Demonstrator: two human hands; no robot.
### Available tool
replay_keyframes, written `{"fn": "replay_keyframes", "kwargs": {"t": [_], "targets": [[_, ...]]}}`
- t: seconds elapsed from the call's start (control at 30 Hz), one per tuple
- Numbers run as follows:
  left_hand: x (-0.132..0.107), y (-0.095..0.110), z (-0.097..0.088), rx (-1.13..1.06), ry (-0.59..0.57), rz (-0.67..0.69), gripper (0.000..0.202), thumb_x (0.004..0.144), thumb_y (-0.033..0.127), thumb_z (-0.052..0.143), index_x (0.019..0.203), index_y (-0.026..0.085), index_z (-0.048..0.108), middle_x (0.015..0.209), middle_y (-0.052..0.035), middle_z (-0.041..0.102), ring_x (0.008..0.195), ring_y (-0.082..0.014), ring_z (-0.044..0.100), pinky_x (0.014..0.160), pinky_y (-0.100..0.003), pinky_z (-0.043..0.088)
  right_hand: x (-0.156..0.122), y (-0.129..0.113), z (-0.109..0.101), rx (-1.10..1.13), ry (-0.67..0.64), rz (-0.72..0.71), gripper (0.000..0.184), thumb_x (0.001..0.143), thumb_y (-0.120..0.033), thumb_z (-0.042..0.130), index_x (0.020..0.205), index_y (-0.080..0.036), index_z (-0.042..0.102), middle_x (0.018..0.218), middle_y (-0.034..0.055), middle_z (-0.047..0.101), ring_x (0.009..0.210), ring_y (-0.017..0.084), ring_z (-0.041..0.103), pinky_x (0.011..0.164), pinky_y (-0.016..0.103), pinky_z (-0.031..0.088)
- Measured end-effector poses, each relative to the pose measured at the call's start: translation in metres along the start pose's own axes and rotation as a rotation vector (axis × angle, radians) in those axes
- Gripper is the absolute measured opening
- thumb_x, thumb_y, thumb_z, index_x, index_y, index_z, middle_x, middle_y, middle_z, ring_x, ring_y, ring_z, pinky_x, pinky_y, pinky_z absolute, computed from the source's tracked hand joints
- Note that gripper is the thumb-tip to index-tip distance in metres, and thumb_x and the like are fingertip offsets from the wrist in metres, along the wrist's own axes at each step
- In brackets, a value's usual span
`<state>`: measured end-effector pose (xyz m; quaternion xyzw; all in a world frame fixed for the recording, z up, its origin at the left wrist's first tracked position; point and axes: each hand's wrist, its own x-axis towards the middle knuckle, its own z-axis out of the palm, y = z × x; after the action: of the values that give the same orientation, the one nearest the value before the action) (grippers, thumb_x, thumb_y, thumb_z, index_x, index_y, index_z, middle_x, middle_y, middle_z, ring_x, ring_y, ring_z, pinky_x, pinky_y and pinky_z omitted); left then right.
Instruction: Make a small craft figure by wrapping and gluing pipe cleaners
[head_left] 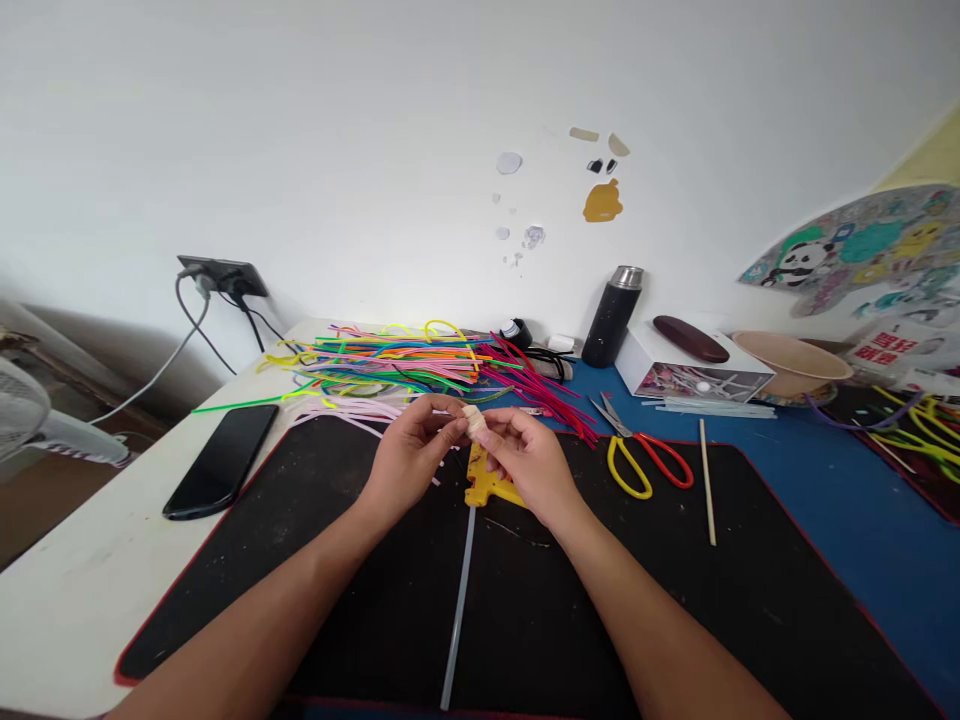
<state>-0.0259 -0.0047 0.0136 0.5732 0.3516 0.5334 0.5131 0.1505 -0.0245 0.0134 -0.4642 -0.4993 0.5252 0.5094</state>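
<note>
Between the fingertips of both hands is a small cream-coloured piece [475,422], too small to name surely; it looks like a wrapped or coiled bit. My left hand [412,450] pinches it from the left. My right hand [529,455] has its thumb and fingers closed on it from the right. Below the hands a yellow glue gun [480,484] lies on the black mat [360,600], partly hidden by my right hand. A long translucent glue stick [460,610] sticks out of it toward me.
Scissors [628,450] and a thin wooden stick [708,485] lie to the right. Behind the hands is a heap of coloured pipe cleaners [397,360]. A black phone [223,462] lies left. A thermos [613,318], white drawer box [690,365] and bowl [795,360] stand by the wall.
</note>
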Motion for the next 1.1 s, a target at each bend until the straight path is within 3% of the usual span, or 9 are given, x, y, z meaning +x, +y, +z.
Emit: {"fn": "replay_keyframes", "kwargs": {"t": [0.37, 0.7, 1.1], "targets": [[0.0027, -0.005, -0.0031, 0.008, -0.036, 0.086, 0.021, 0.087, 0.035, 0.084, 0.094, 0.02, 0.07, 0.106, -0.0043, 0.071, 0.086, -0.0171, 0.073, 0.079, -0.031, 0.063, -0.0003, 0.0016, 0.001, 0.008, 0.003, -0.014, 0.035, 0.081, -0.048, 0.082, 0.101, -0.02, 0.072, 0.075, -0.0013, 0.067, 0.055, 0.012, 0.058, 0.049, 0.025, 0.045], [0.004, -0.0008, -0.0021, -0.077, -0.013, -0.065, 0.032, 0.078, 0.041, 0.091, 0.088, 0.019, 0.07, 0.099, -0.0033, 0.075, 0.083, -0.0173, 0.072, 0.077, -0.032, 0.064, -0.0003, 0.0031, 0.0015, 0.073, 0.0, 0.013, 0.039, 0.079, -0.049, 0.084, 0.101, -0.019, 0.072, 0.075, -0.0015, 0.069, 0.052, 0.011, 0.06, 0.048, 0.024, 0.045], [0.0049, 0.0022, -0.0028, -0.077, -0.019, -0.079, 0.03, 0.078, 0.04, 0.09, 0.089, 0.02, 0.071, 0.095, -0.0033, 0.077, 0.079, -0.0167, 0.07, 0.076, -0.032, 0.061, -0.0024, 0.0017, 0.0017, 0.127, -0.011, 0.054, 0.04, 0.08, -0.053, 0.084, 0.097, -0.02, 0.071, 0.069, -0.0017, 0.069, 0.055, 0.013, 0.062, 0.05, 0.023, 0.044]]}}
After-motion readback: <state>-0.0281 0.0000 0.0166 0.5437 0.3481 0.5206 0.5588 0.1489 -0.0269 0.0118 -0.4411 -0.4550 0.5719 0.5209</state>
